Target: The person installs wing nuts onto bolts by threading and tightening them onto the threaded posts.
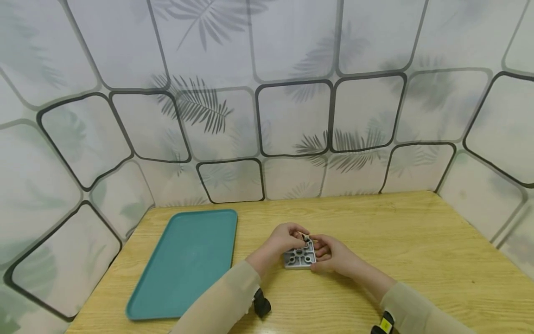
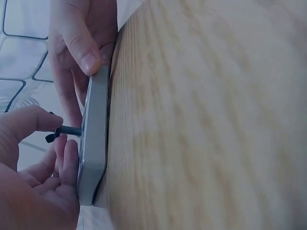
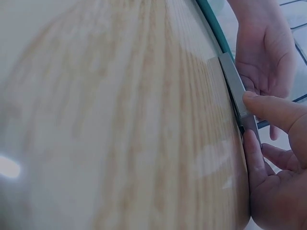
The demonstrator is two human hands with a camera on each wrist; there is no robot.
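A square grey metal plate [image 1: 298,266] with round holes and raised ribs lies on the table between both hands. My left hand [image 1: 284,240] is over its far left part and pinches a black wing screw [image 2: 70,130] between thumb and fingers. In the left wrist view the screw's threaded shank meets the plate's upper face at about a right angle. My right hand [image 1: 337,256] grips the plate's right edge, with the thumb [image 3: 256,99] at the near corner and the other fingers along the side. Left-hand fingers [image 2: 67,158] also rest close against the plate's face.
A teal tray [image 1: 183,264] lies to the left on the wooden table [image 1: 396,241]. Behind and at both sides hangs a patterned curtain [image 1: 292,116]. Black wrist straps [image 1: 261,304] sit at both sleeves.
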